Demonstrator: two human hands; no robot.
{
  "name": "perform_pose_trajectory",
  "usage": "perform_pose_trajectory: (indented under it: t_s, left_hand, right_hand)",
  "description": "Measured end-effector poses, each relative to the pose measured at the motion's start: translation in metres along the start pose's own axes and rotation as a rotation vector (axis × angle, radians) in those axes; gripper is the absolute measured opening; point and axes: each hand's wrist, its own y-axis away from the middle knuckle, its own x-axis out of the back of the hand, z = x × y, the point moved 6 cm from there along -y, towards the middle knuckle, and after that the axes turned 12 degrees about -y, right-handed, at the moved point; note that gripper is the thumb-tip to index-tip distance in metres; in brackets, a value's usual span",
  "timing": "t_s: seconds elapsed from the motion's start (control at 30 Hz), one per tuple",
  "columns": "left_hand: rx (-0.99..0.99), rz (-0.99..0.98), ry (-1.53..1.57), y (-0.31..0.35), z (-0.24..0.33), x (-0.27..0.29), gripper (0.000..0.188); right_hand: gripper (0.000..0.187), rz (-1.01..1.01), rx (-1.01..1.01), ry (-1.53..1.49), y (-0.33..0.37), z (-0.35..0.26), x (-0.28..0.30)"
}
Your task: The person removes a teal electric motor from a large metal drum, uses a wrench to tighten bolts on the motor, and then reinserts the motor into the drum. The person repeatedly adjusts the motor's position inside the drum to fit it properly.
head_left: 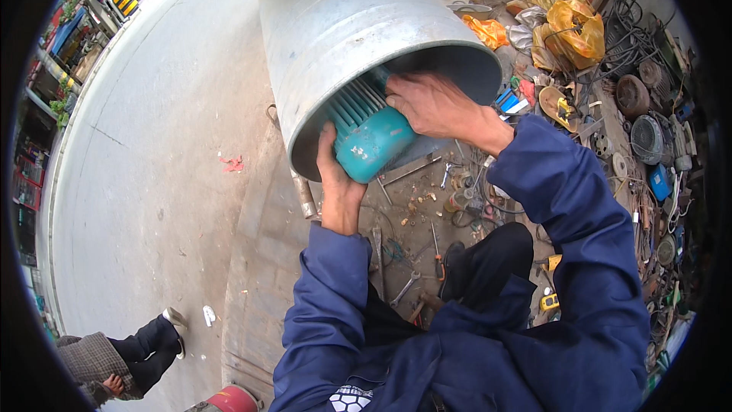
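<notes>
A teal electric motor (pixel 375 144) with cooling fins sits partly inside the open end of a large grey metal cylinder (pixel 347 27). My left hand (pixel 338 183) wraps round the motor's lower left side, near the cylinder's rim. Reaching into the opening, my right hand (pixel 438 107) lies over the motor's upper right side with its fingers bent. Its fingertips are partly hidden, and I cannot make out whether they grip the motor or a small part on it. The motor's far end is out of sight in the cylinder.
On the ground below lie a screwdriver (pixel 438 253), an open-ended wrench (pixel 406 289) and a smaller wrench (pixel 446 175). Piled scrap, cables and an orange plastic bag (pixel 576 30) fill the right side. A person (pixel 126 358) is at the lower left, by the road (pixel 145 145).
</notes>
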Motion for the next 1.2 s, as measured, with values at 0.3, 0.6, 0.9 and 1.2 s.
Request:
perform_pose_trajectory:
  t_s: [0.3,0.6,0.9,1.2]
  left_hand:
    - [-0.015,0.0,-0.033,0.0,0.0,0.0,0.057]
    - [-0.038,0.039,-0.114,-0.005,-0.001,0.005,0.064]
    - [-0.029,0.02,-0.188,-0.005,-0.001,0.003,0.071]
    - [0.01,0.018,-0.19,-0.006,-0.003,0.006,0.075]
  right_hand:
    - [0.02,0.011,-0.121,-0.192,0.008,0.006,0.008]
    - [0.019,0.075,-0.034,-0.039,0.007,0.012,-0.009]
    - [0.029,0.328,-0.046,-0.16,0.021,0.014,-0.006]
    - [0.053,0.388,-0.492,-0.541,0.059,0.043,-0.026]
